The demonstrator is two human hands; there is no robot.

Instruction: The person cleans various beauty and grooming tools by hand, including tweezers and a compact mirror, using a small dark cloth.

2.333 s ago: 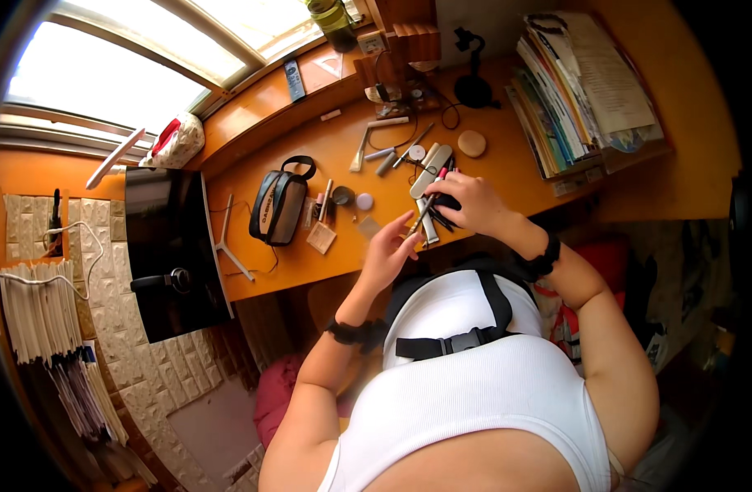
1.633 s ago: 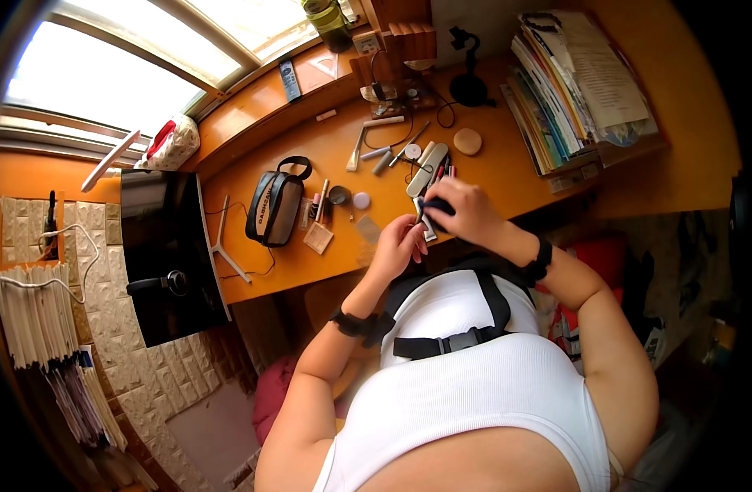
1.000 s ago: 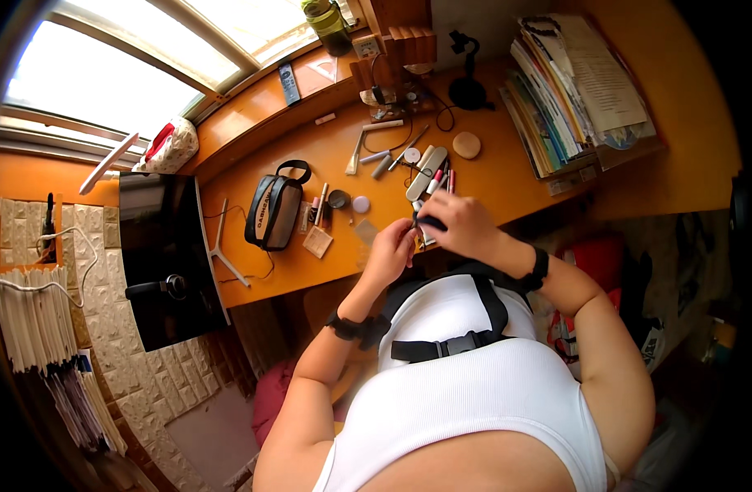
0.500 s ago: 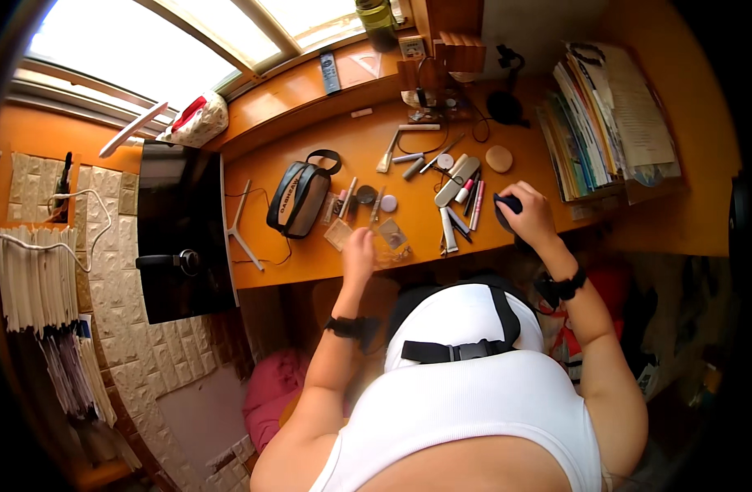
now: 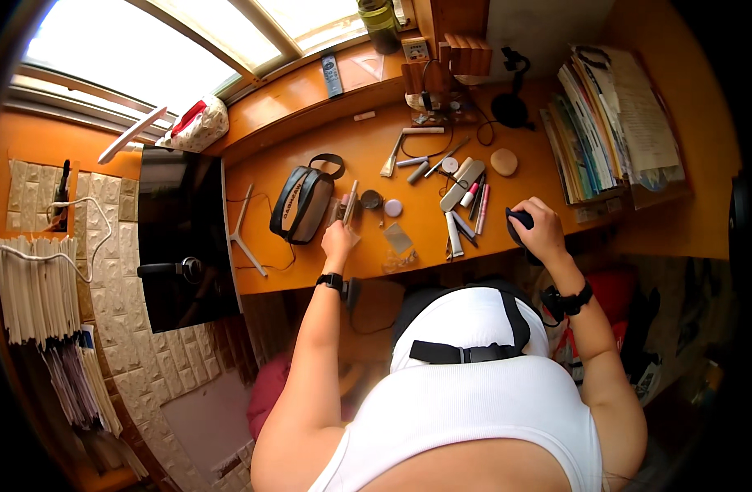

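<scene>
Jutting from right-hand fingers (image 5: 537,210) is a dark object (image 5: 519,219).

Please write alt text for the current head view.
A person's right hand holds a dark object near the front edge of a wooden desk, while the left hand is at slim cosmetics beside a dark pouch. A white tube and pink stick lie between the hands.

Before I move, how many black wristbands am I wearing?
2. The left wristband circles your left wrist, behind the left hand near the dark-trimmed pouch. The right wristband circles your right wrist, behind the right hand holding something dark.
</scene>
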